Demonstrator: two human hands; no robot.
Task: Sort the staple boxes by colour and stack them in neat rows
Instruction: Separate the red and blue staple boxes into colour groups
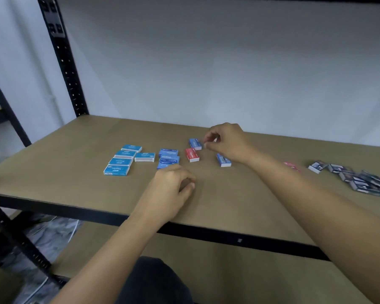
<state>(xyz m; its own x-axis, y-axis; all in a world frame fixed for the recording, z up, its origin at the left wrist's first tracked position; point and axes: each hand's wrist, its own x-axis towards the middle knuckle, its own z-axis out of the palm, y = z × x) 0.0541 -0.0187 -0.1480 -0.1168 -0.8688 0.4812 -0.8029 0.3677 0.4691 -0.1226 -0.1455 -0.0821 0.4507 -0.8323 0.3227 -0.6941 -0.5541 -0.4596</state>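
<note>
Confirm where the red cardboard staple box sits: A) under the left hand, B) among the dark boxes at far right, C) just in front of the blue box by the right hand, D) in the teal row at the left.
C: the red cardboard staple box lies just nearer the camera than the blue cardboard box beside the right hand.

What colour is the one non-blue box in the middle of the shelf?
The red box is red, white along its edge; head view.
</note>
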